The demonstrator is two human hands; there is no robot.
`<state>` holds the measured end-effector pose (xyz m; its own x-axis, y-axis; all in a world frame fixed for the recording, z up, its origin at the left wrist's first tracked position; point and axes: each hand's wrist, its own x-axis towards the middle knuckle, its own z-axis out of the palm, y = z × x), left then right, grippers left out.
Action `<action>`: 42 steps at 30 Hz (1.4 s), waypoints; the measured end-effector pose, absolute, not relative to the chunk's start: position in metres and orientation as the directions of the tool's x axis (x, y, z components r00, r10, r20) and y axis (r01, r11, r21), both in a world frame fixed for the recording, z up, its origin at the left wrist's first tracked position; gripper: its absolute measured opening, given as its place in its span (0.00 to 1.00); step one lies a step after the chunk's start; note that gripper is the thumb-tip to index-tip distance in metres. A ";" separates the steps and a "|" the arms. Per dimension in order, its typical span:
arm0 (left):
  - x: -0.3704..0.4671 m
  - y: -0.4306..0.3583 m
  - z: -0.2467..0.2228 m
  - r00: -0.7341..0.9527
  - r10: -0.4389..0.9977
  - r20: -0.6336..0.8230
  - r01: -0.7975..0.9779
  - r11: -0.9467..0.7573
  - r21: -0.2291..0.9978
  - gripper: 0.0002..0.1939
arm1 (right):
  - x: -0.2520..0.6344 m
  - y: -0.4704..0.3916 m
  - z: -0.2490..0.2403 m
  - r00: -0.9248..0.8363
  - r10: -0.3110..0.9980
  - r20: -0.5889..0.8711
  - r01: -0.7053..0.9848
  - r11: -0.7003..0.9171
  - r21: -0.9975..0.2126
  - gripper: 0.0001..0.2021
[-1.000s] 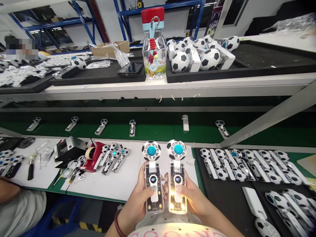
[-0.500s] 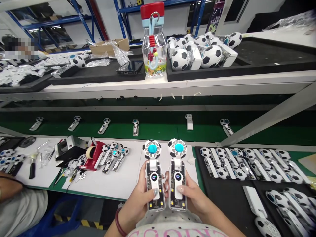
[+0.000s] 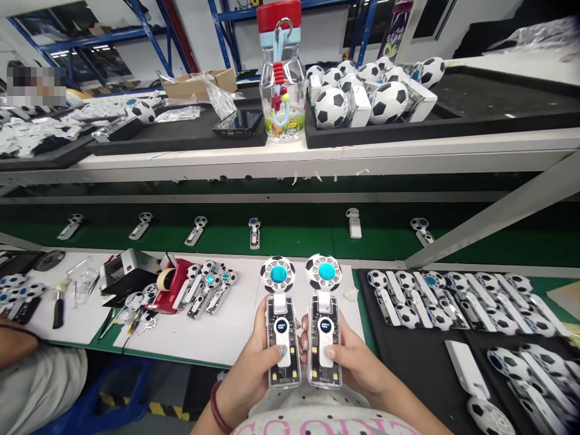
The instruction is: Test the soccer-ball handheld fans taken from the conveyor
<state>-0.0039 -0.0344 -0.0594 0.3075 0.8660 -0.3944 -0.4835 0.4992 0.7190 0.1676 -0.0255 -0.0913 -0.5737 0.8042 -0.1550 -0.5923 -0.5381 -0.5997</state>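
My left hand is closed around a handheld fan with a clear casing and a round soccer-ball head with a blue centre. A matching handheld fan is in my right hand, upright beside the first and a small gap apart. Each thumb rests on the white front panel, below a small round display lit with what looks like 100. Circuit boards show through both casings. The undersides of the fans and most of my fingers are hidden.
Left of my hands lie several similar fans and a red tape dispenser. A black tray holds more fans at the right. Spaced fans lie on a green conveyor belt. Above, a clear bottle stands on a shelf. A person's arm is at far left.
The fans on the green belt have shifted slightly to the right. Both fans in my hands have moved barely leftward, with my grip unchanged.
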 end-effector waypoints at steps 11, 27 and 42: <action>-0.006 -0.036 -0.057 0.352 0.865 -0.358 -0.483 0.496 0.722 0.45 | 0.167 -0.028 -0.088 -0.587 0.801 -0.113 -0.615 -0.533 -0.581 0.25; -0.005 -0.040 -0.059 0.309 0.900 -0.306 -0.512 0.429 0.744 0.44 | 0.167 -0.031 -0.080 -0.560 0.816 -0.143 -0.615 -0.525 -0.588 0.28; -0.045 -0.007 -0.011 -0.043 0.984 -0.173 -0.434 0.137 0.890 0.20 | 0.224 0.006 -0.044 -0.280 0.960 0.021 -0.455 -0.113 -0.883 0.15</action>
